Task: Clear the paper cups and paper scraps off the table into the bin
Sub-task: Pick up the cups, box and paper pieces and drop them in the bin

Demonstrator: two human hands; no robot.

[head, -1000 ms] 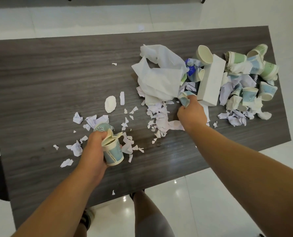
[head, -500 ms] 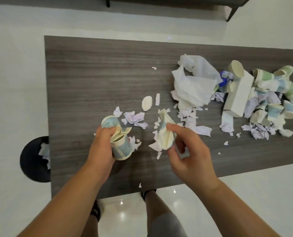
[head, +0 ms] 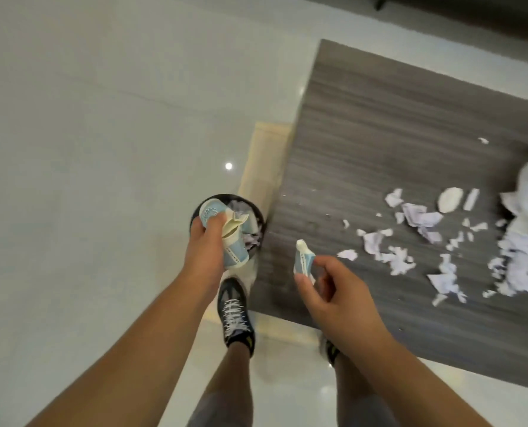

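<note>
Already crushed cups were gripped by the left hand above the bin; another flattened cup, seemingly light and limp, was pinched by the right hand beside the table.

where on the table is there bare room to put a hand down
Bare wood runs along the table's left end and far side, up to the paper scraps. The near edge by the right hand is bare too. The right part is crowded with scraps.
</note>
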